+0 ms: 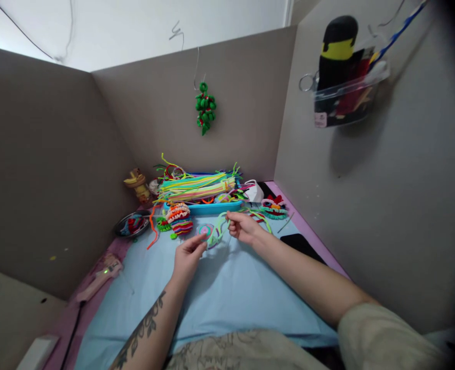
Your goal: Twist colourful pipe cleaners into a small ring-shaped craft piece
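Pale green pipe cleaners (218, 230) stretch in loose bends between my two hands, above the blue cloth (227, 303). My right hand (243, 227) pinches them at the upper end. At the lower end, my left hand (189, 253) has thumb and forefinger pinched together; the exact grip point is small and partly hidden. A round pink and turquoise coil (205, 231) lies just behind my left fingertips. Left of it sits a striped pipe-cleaner piece (181, 220) in orange, pink and several other colours.
A blue tray (204, 208) heaped with colourful pipe cleaners stands at the back. At left are a metal bowl (132, 224) and a pink glue gun (103, 277) with a lit green light. A black flat object (304, 247) lies right. Grey partitions (242, 103) enclose the table.
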A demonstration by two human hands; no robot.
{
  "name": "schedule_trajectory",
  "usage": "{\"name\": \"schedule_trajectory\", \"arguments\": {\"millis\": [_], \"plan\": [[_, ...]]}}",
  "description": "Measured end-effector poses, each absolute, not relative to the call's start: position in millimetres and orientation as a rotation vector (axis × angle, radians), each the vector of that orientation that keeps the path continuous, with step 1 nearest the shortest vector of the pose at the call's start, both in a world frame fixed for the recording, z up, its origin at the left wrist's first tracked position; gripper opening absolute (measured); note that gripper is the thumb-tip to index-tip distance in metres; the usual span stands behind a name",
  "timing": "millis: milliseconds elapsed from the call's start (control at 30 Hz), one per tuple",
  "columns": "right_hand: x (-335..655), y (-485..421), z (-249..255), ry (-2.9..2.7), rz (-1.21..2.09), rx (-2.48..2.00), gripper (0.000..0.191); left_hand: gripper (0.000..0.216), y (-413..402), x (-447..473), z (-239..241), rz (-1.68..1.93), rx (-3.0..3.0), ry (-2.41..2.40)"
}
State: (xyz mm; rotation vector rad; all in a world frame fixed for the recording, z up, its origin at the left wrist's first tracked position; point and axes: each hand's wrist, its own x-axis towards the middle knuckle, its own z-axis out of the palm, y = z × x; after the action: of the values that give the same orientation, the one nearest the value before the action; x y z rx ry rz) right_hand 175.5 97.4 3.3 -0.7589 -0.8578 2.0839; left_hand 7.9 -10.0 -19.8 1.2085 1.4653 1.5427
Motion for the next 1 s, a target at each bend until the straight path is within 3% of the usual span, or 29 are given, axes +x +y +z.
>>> {"name": "schedule_trajectory", "arguments": {"millis": [200,400,600,1000], "plan": [[170.6,85.7,2.3,-1.204,2.078,-0.751,0.021,0.031,-14.3,11.2,-14.7,1.555,1.255,1.443],[168.8,73.6,10.3,-1.596,1.745,-0.7,0.026,0.032,-13.7,11.6,-14.8,1.567,1.199,1.423],[169.8,83.5,4.5,-1.539,1.416,-0.728,0.026,0.038,-10.9,10.7,-15.5,1.565,1.145,1.464],[164.1,89.5,-7.7,-1.178,1.659,-0.866,0.028,0.035,-12.8,14.4,-12.3,1.486,1.205,1.443]]}}
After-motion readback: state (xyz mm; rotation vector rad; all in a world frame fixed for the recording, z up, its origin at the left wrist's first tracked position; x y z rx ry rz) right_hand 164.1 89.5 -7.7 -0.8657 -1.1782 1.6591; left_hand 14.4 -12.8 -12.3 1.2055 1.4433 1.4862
